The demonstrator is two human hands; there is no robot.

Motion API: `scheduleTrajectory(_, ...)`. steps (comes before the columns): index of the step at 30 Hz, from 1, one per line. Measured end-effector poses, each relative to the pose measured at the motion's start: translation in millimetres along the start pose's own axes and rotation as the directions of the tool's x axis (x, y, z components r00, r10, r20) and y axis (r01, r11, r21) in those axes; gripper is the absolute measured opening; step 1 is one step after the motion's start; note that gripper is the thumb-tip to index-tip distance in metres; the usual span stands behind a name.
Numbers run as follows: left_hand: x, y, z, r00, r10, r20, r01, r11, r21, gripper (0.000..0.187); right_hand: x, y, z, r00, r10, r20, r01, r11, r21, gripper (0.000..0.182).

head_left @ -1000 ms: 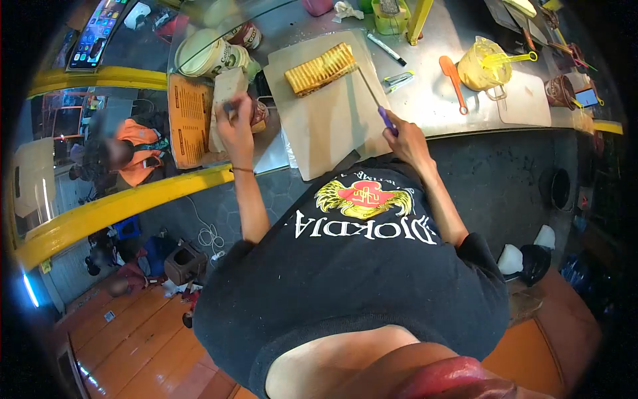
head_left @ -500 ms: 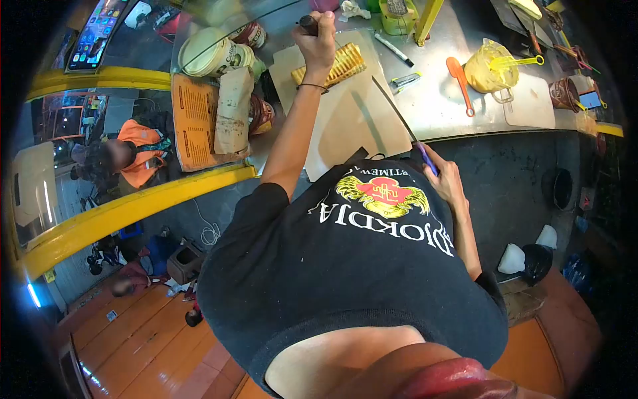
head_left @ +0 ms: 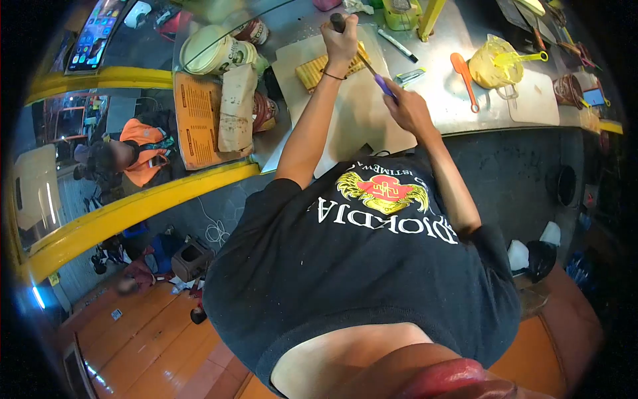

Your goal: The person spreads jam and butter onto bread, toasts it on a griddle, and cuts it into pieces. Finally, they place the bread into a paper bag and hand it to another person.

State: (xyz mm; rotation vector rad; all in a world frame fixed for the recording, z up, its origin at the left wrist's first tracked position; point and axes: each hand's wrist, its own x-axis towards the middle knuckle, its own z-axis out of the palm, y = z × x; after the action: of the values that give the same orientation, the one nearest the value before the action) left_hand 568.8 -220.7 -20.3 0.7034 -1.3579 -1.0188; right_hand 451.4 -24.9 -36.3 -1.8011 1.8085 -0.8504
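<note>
Raised since before: right hand [head_left: 407,110] gripping purple-handled knife [head_left: 383,84] over toast [head_left: 319,68]; left hand [head_left: 343,41] clenching dark tool, partly hiding toast; board edge [head_left: 345,133] clear.

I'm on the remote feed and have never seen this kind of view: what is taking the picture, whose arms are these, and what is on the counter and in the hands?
There is no machine here. The single picture comes from a wide-angle camera worn on a person's head, looking down past their black T-shirt at a metal counter; the lens bends the edges.

Both arms belong to the wearer. The left hand grips a dark, rounded handle above a ridged, toasted sandwich that lies on a pale cutting board. The right hand holds a knife with a purple handle, its blade pointing at the sandwich.

Also on the counter: a marker, an orange spatula, a yellow bag and a brown paper bag beside a menu sheet.
</note>
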Motion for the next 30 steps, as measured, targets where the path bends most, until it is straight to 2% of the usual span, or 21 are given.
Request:
scheduleTrajectory(2,-3.8,-6.7,0.1,1.000,0.014,-0.028,-0.014,1.000,0.003,0.043,12.0,4.3,13.7,0.998,-0.066,0.005,0.066,0.991,-0.113,0.035)
scheduleTrajectory(4,-2.7,-10.0,-5.2,0.999,0.035,0.006,-0.035,0.998,0.055,0.043,-14.6,-10.7,-4.4,0.997,-0.079,0.017,0.081,0.989,-0.123,0.035)
scheduleTrajectory(7,-0.9,-7.5,-5.5,1.000,0.009,-0.018,-0.008,0.999,0.045,0.041,-38.1,-17.2,-20.2,0.986,0.054,0.156,-0.032,0.990,-0.140,0.040)
scheduleTrajectory(8,-2.4,-3.4,-4.9,1.000,0.001,-0.013,0.000,0.999,0.048,0.041,-28.9,-17.1,-10.3,0.986,0.061,0.158,-0.040,0.990,-0.134,0.040)
scheduleTrajectory(10,0.2,7.5,-0.5,1.000,0.024,-0.010,-0.025,0.991,-0.128,0.041,11.2,-9.3,19.0,0.996,-0.047,0.072,0.059,0.983,-0.172,0.040)
scheduleTrajectory(13,-1.3,11.4,0.2,0.999,-0.023,-0.038,0.017,0.990,-0.137,0.041,48.2,1.3,40.2,0.996,-0.016,0.092,0.038,0.971,-0.236,0.039)
scheduleTrajectory(14,-1.9,12.1,-0.8,0.997,-0.050,-0.053,0.041,0.986,-0.160,0.041,28.6,8.5,37.1,0.996,-0.010,0.092,0.032,0.972,-0.233,0.039)
scheduleTrajectory(16,-0.2,14.4,3.6,0.996,-0.004,-0.093,-0.014,0.982,-0.188,0.042,-19.6,-1.7,-1.1,0.988,-0.039,0.146,0.063,0.984,-0.165,0.038)
scheduleTrajectory(18,-1.2,13.2,-0.1,0.996,-0.063,-0.062,0.054,0.990,-0.130,0.041,-23.3,-4.4,-1.4,0.987,-0.025,0.156,0.054,0.981,-0.185,0.037)
scheduleTrajectory(19,0.9,12.6,0.4,0.998,-0.043,-0.037,0.037,0.989,-0.144,0.041,-27.3,-5.4,1.7,0.989,0.008,0.149,0.022,0.980,-0.200,0.037)
scheduleTrajectory(22,0.4,14.9,3.4,0.997,-0.071,0.015,0.072,0.988,-0.140,0.041,42.4,8.4,51.8,0.987,0.035,0.154,-0.002,0.977,-0.214,0.035)
scheduleTrajectory(24,-3.2,9.7,5.0,0.998,-0.067,0.002,0.066,0.986,-0.151,0.040,52.0,19.6,72.5,0.992,0.019,0.123,0.009,0.973,-0.229,0.037)
scheduleTrajectory(26,1.0,7.2,3.9,0.999,-0.047,-0.013,0.044,0.986,-0.161,0.040,3.4,18.9,54.1,0.997,-0.022,0.077,0.037,0.979,-0.200,0.041)
scheduleTrajectory(28,0.2,8.2,2.0,0.996,-0.053,-0.076,0.045,0.993,-0.107,0.039,-59.5,36.5,41.7,0.993,0.004,0.120,0.020,0.980,-0.198,0.044)
scheduleTrajectory(30,1.3,6.8,-3.6,0.997,-0.022,-0.080,0.015,0.995,-0.094,0.040,-62.2,32.7,34.9,0.990,-0.014,0.141,0.041,0.980,-0.196,0.042)
